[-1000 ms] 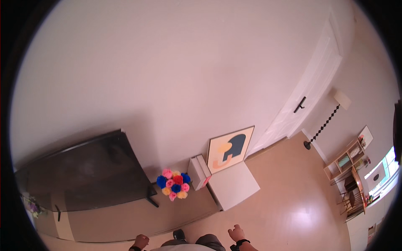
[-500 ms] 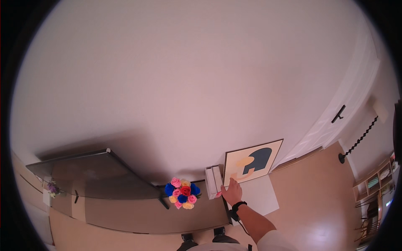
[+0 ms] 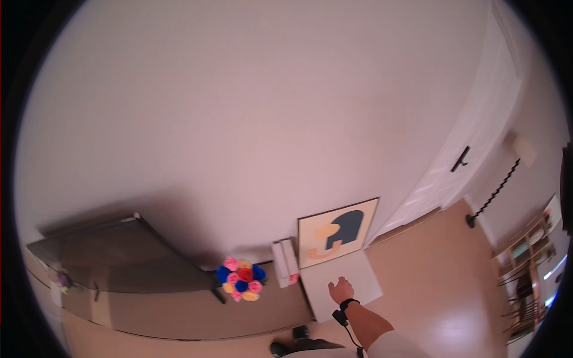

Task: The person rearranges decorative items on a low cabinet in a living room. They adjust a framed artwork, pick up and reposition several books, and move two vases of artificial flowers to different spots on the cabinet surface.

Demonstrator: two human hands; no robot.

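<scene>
My right hand [image 3: 341,289] reaches in from the lower right, over a low white cabinet [image 3: 364,295], its loosely bent fingers apart and holding nothing visible. Behind it a framed abstract picture [image 3: 346,227] in cream, dark blue and peach leans on the wall. Left of the picture stand pale upright books or boxes [image 3: 285,262] with a pink item at their foot. Further left is a bouquet [image 3: 245,274] of pink, red, blue and yellow flowers on a long dark stand [image 3: 167,316]. My left hand is not in view.
A black television [image 3: 113,250] stands at the left by purple flowers [image 3: 65,280]. At the right are a white door [image 3: 477,107], a floor lamp [image 3: 501,185], wooden shelving [image 3: 525,244] and chairs [image 3: 519,298]. My shoes [image 3: 299,332] show at the bottom edge.
My right hand rose toward the picture's lower left, then drew back down and right over the white cabinet. My left hand has left the view. The camera has shifted.
</scene>
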